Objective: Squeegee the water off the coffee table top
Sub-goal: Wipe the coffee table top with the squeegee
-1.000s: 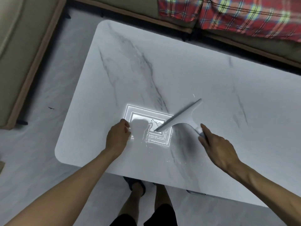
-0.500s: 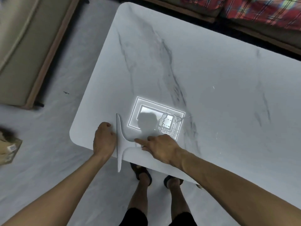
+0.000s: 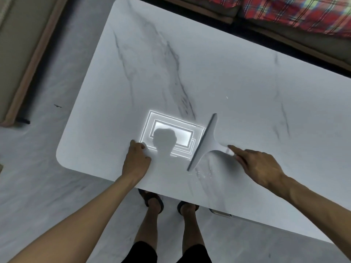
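A white marble-pattern coffee table point(image 3: 218, 76) fills the view. A white squeegee point(image 3: 204, 142) lies with its blade on the top, slanted from upper right to lower left, just right of a bright ceiling-light reflection point(image 3: 171, 136). My right hand point(image 3: 260, 166) grips the squeegee's handle, index finger stretched along it. Small water droplets point(image 3: 202, 173) glint near the blade's lower end. My left hand point(image 3: 136, 160) rests on the table with curled fingers near the front edge, holding nothing.
A sofa with a red plaid blanket point(image 3: 296, 12) runs along the table's far side. A beige sofa base point(image 3: 22, 54) stands at the left. My feet in sandals point(image 3: 153, 200) stand at the table's near edge on grey floor.
The squeegee went from the table's front left edge beside my left hand back to the right of the light reflection. My left hand stayed planted on the table.
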Demonstrator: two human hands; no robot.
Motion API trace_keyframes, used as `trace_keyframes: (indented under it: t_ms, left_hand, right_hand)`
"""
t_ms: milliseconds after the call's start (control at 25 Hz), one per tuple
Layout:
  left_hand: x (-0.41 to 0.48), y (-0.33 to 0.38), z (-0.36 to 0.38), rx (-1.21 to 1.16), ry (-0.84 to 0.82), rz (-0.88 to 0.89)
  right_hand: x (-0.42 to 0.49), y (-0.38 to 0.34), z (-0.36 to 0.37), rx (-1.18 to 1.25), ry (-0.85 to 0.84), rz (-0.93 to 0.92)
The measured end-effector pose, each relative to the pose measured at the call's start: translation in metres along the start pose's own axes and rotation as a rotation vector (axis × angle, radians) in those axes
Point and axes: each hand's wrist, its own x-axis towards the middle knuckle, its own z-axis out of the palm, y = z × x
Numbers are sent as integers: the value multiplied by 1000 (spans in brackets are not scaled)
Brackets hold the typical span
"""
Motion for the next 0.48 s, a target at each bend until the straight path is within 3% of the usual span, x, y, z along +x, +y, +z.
trace_keyframes:
  t_ms: [200,360,480]
  left_hand:
    - [-2,-5,3,-39,42,-8]
    - [-1,-25,-11,-80,88,-118]
    - [-1,-43,-24,-48,134,-163]
  right_hand:
    - [-16,-11,-9,38,32,3]
    - [7,-104,2,166,2,-246]
    - [25,-181,22,132,-95,-421]
